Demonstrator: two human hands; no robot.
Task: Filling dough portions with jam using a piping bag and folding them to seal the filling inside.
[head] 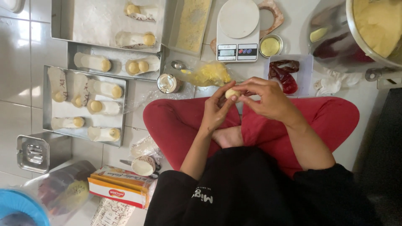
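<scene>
Fingers [224, 90] of both hands pinch a small, smooth, pale-yellow dough ball [231, 94].
Left hand [215, 111] cups it, right hand [268, 98] wraps over, above red-trousered knees; soft dough fills a clear bag [209, 74] just beyond.

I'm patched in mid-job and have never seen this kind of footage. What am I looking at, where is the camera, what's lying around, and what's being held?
There is no machine: a person sits cross-legged on a tiled floor, and the single camera is worn on their head, looking down at their lap.

The left hand and right hand together hold a small pale dough ball between the fingertips.

On the floor ahead lie metal trays with finished balls on paper strips, a kitchen scale, a bag of yellow dough, a small open tin, a white dish of dark red filling and a large metal bowl of yellow dough. By the left knee sits a stack of paper cups.
</scene>
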